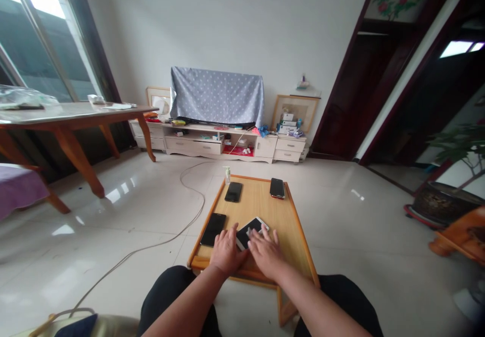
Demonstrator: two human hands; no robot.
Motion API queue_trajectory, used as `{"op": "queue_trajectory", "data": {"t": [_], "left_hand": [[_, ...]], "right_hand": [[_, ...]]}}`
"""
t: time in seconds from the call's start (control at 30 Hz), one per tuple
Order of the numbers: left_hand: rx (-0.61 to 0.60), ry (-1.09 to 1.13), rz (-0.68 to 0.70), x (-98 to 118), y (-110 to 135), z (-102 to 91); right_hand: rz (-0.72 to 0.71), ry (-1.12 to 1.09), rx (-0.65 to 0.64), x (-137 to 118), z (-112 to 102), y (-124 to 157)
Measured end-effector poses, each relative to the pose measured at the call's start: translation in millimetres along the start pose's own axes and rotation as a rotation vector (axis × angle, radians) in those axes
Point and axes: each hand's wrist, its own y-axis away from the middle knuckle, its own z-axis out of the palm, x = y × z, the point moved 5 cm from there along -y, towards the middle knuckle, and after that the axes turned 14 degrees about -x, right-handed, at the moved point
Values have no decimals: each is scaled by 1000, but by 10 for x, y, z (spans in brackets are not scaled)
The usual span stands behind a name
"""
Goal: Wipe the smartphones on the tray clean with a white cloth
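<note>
A small wooden table (288,226) stands in front of my knees. A white-edged phone (250,229) lies on it near the front, partly under my fingers. My left hand (226,249) rests flat by the phone's left end, fingers stretched. My right hand (265,249) lies over its right end, fingers spread on it. Three more dark phones lie on the table: one at the front left (213,229), one at the back left (233,191), one at the back right (277,188). A small pump bottle (227,175) stands at the back left corner.
A cable (166,238) snakes across the glossy tiled floor to the left. A larger wooden table (71,117) stands at left, a white TV cabinet (223,142) with a cloth-covered screen (216,97) at the back wall, and a potted plant (447,198) at right.
</note>
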Motion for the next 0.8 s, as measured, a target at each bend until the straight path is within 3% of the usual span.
{"op": "queue_trajectory", "data": {"t": [0.07,0.13,0.3,0.37,0.47,0.5,0.67,0.73,0.8], "left_hand": [[1,6,6,-20,0,3],[20,4,31,-29,2,1],[56,0,83,-57,-4,12],[55,3,87,-86,-14,36],[58,4,97,-120,-27,67],[64,6,104,-124,-28,68],[54,35,132,-126,-35,74],[65,36,126,-145,-43,91],[104,35,121,-173,-51,108]], "right_hand": [[-146,-8,-63,-141,73,13],[-155,-7,-72,-135,61,-8],[180,-16,42,115,-93,-131],[92,-19,2,-3,-16,-149],[-158,-1,-85,-238,115,-145],[-171,5,-86,-242,111,-159],[226,-14,56,159,-161,-369],[257,-15,53,168,-162,-431],[149,-2,2,18,-60,-446]]}}
